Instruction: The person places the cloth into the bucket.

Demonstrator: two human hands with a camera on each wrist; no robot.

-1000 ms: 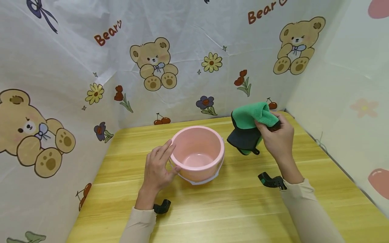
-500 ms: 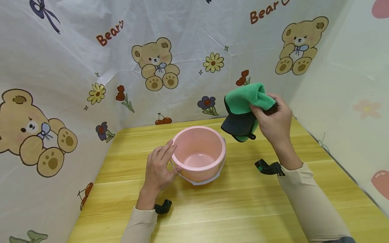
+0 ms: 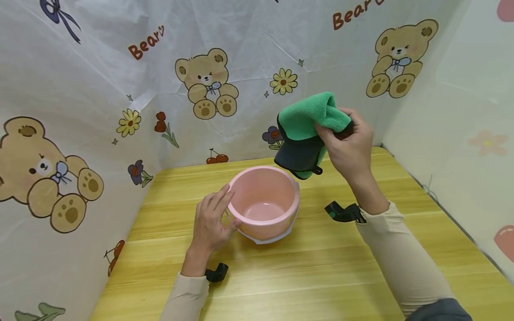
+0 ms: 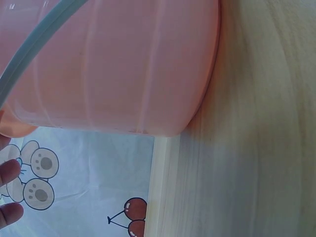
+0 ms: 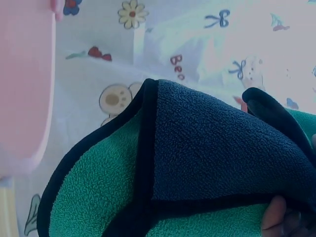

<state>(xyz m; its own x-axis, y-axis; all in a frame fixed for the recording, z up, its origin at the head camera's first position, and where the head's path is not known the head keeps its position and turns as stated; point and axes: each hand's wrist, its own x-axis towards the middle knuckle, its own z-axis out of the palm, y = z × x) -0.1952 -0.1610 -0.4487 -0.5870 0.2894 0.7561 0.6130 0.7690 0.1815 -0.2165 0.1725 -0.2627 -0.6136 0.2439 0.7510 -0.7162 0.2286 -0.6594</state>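
A pink bucket with a pale handle stands upright on the wooden table. My left hand rests against the left side of its rim, the fingers fairly straight and the thumb at the front. In the left wrist view, the bucket's wall fills the upper part, with some fingertips at the left edge. My right hand pinches a folded green and dark grey towel, held in the air above and to the right of the bucket. The towel's dark-edged folds hang down in the right wrist view.
The yellow wood-grain table extends around the bucket. Behind it hangs a white sheet printed with bears and flowers, and a pale wall covering stands at the right. Black wrist devices are on both arms.
My right hand has raised the towel and carried it left, closer to the bucket. The left hand and the bucket have stayed in place.
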